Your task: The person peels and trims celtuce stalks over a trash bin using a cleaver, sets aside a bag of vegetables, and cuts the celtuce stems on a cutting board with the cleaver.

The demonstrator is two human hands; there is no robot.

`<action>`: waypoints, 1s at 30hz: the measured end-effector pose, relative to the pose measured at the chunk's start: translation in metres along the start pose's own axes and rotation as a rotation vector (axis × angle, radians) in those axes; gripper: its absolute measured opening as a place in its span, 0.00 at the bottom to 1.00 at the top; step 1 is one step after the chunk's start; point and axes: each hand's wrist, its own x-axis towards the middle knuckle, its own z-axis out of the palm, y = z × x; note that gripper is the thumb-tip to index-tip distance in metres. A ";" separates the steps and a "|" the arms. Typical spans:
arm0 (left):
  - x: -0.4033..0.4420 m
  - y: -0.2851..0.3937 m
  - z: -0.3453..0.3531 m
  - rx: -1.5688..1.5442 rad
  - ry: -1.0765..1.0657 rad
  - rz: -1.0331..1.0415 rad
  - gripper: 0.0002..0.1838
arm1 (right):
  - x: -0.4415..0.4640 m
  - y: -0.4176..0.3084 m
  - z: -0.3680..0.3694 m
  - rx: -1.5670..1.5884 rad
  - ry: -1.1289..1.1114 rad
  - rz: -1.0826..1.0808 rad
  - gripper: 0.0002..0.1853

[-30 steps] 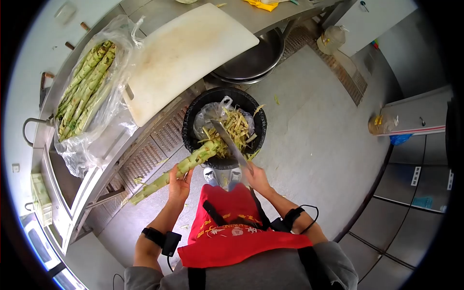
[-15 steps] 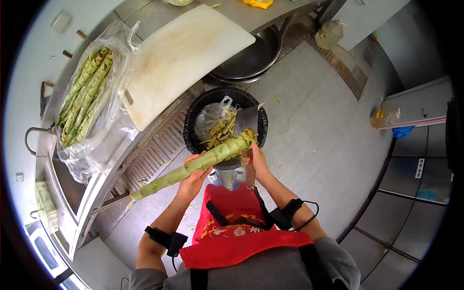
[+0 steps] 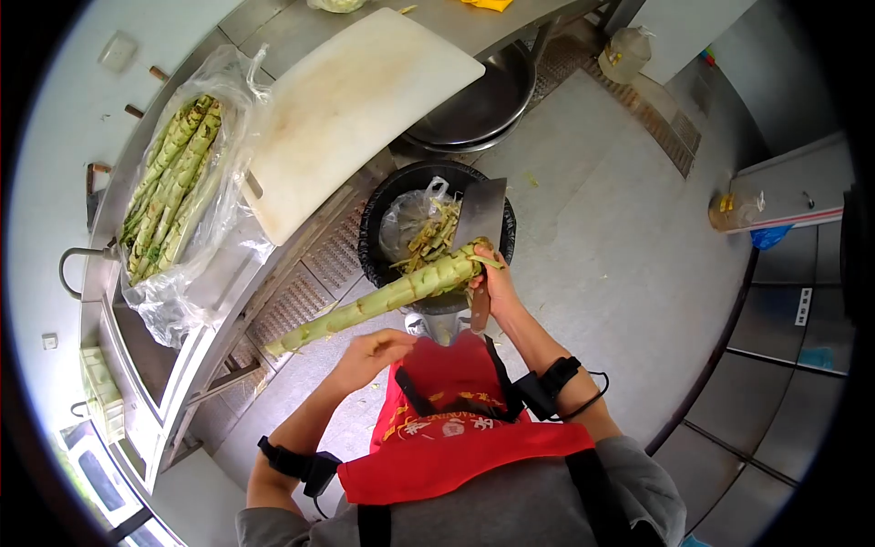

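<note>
A long pale-green celtuce stem [image 3: 378, 299] lies slantwise above the black bin, its thick end at my right hand [image 3: 493, 284]. That hand is closed round a cleaver [image 3: 480, 214] and the stem's thick end together. The cleaver's broad blade points away from me over the bin, and its brown handle shows below the fingers. My left hand [image 3: 372, 357] is just under the stem, apart from it, with loosely bent fingers and nothing visible in them. Beneath the stem, the black bin [image 3: 369, 232] holds peelings [image 3: 433, 232] and a clear plastic bag.
On the steel counter at left, a white cutting board [image 3: 351, 100] lies beside a clear plastic bag [image 3: 239, 137] with several celtuce stems [image 3: 178, 182]. Metal basins [image 3: 483, 105] stand beyond the bin. Floor drain grates run under the counter edge. Plastic jugs [image 3: 626, 55] stand farther off.
My left hand has let go of the stem and dropped below it, towards me. The stem now stays up in my right hand, with the cleaver still there.
</note>
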 end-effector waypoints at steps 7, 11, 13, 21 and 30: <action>0.025 0.006 -0.021 0.924 0.558 0.167 0.41 | -0.001 0.004 0.004 -0.146 -0.048 -0.097 0.18; 0.031 -0.003 -0.026 0.846 0.342 0.040 0.36 | -0.003 -0.002 -0.006 -0.282 -0.026 -0.124 0.18; 0.029 0.002 -0.023 0.418 0.232 -0.112 0.31 | -0.006 -0.006 -0.022 -0.448 -0.034 -0.300 0.17; 0.044 -0.008 -0.015 -0.320 0.248 -0.327 0.23 | -0.044 -0.004 -0.042 -1.081 -0.155 -0.881 0.31; 0.045 0.020 0.006 -0.424 0.254 -0.318 0.20 | -0.040 0.017 -0.025 -1.548 -0.289 -1.038 0.38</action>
